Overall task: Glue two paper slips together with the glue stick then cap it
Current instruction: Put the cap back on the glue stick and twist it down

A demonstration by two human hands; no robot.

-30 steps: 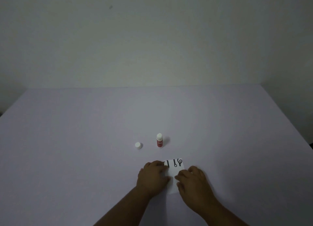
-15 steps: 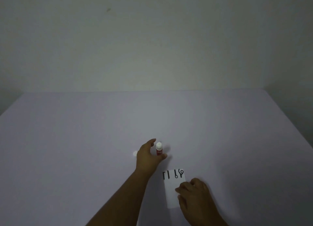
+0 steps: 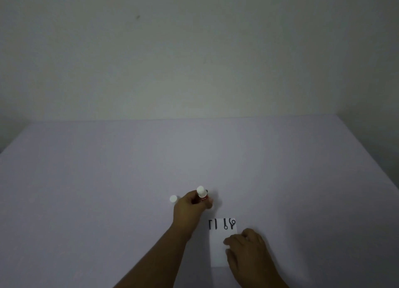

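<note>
A small red glue stick point(image 3: 201, 196) with a white top stands upright near the middle of the table, and my left hand point(image 3: 190, 210) grips its red body. Just left of that hand lies the loose white cap point(image 3: 173, 198). A white paper slip point(image 3: 220, 240) with black marks along its far edge lies flat to the right. My right hand point(image 3: 248, 249) rests on the slip's right side with curled fingers pressing it down. Whether a second slip lies under it cannot be told.
The table point(image 3: 108, 179) is a plain pale lilac surface against a bare wall. Its right edge runs diagonally at far right, and the left edge shows at upper left.
My left hand left the paper, reached forward and closed around the glue stick. My right hand stayed on the slip. The camera view tilted slightly.
</note>
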